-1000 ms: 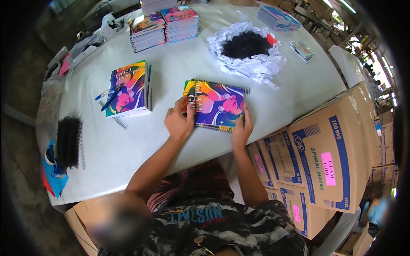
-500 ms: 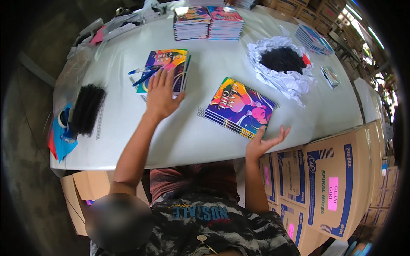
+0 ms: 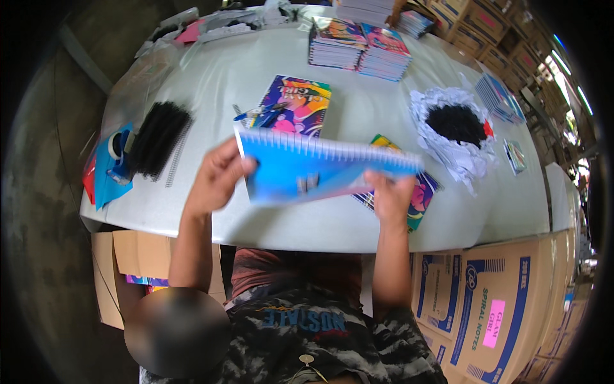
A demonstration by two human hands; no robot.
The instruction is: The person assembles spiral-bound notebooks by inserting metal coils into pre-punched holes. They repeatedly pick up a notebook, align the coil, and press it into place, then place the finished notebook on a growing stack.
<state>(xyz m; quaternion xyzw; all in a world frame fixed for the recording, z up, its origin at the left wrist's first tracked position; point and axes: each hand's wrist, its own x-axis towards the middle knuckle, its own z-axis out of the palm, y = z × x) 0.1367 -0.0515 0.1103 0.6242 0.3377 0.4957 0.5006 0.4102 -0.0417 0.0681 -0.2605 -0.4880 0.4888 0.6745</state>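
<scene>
Your left hand (image 3: 219,177) and right hand (image 3: 391,197) are clamped on opposite ends of the blue pad (image 3: 299,168), above the near middle of the table (image 3: 499,214); keep both ends level and the far edge unbent. The pad partly hides the colourful notebook (image 3: 422,197) behind its right end, and blur leaves its own cover print unreadable.

Here's the table (image 3: 288,227), broad and pale, its top catching soft light toward the far edge. Off the left edge spreads dark, mottled floor (image 3: 45,256), a grey bar (image 3: 86,61) slanting near the far left corner. Beyond the far right corner, boxes (image 3: 489,22) pile up, and tube lights (image 3: 561,63) glow white!
</scene>
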